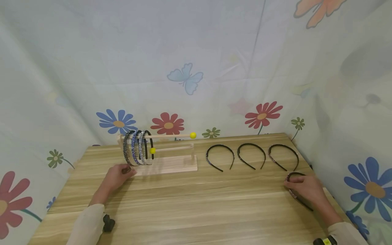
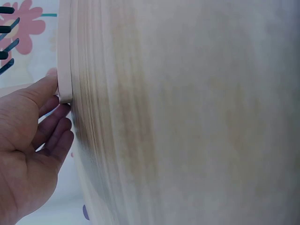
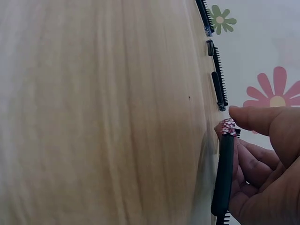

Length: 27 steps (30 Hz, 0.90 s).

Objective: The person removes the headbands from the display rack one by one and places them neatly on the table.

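A wooden headband stand (image 1: 176, 166) stands at the back left, with two horizontal bars tipped by yellow balls. Several glittery toothed headbands (image 1: 133, 149) hang on its left part. My left hand (image 1: 117, 177) is at the near left corner of its base; in the left wrist view, thumb and fingers pinch the base's edge (image 2: 64, 56). At the right side of the table, my right hand (image 1: 307, 189) holds a black headband (image 1: 303, 204) between thumb and fingers. Pink and white glitter shows on this headband (image 3: 225, 168) in the right wrist view.
Three black headbands lie in a row along the back right of the wood-grain table (image 1: 214, 211): a left one (image 1: 208, 156), a middle one (image 1: 240, 156) and a right one (image 1: 271, 156). A flower-printed curtain (image 1: 214, 95) hangs behind the table and at both sides.
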Each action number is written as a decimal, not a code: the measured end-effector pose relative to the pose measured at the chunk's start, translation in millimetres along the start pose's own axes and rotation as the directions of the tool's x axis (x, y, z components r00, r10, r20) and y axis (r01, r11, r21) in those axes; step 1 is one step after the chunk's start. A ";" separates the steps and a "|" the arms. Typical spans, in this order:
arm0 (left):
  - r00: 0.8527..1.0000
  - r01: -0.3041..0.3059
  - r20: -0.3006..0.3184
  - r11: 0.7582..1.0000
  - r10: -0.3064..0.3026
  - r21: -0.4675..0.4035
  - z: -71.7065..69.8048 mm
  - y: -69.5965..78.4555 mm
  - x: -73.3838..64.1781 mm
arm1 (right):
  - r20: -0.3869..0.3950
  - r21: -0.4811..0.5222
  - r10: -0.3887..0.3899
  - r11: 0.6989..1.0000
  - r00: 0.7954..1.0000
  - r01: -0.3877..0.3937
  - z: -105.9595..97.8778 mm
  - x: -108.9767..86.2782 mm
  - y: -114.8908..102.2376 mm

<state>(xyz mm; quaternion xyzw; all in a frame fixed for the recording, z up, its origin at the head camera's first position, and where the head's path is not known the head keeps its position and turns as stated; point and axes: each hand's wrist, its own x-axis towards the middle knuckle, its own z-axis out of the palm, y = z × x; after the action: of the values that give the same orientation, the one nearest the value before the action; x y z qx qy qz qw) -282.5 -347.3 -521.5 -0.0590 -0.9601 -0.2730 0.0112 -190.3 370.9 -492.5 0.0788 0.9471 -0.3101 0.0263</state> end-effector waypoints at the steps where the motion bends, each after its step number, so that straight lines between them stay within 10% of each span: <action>1: 1.000 -0.001 -0.001 1.000 0.001 -0.001 0.1 0.0 0.0 | 0.002 0.004 0.000 1.000 1.000 0.000 0.1 -0.3 0.1; 13: 1.000 0.006 -0.002 1.000 -0.006 0.000 0.4 0.4 -0.8 | 0.002 0.078 -0.015 0.997 1.000 0.014 0.6 -3.6 -0.1; 27: 1.000 0.008 0.003 1.000 -0.008 0.004 0.5 0.9 -0.3 | -0.166 0.058 -0.251 0.963 0.954 0.263 0.2 -2.7 -40.9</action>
<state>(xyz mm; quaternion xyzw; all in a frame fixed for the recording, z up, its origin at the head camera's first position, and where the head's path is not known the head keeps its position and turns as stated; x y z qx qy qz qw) -282.1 -346.2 -521.5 -0.0554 -0.9609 -0.2713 0.0087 -194.4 337.8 -468.5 -0.0198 0.9353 -0.3410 -0.0923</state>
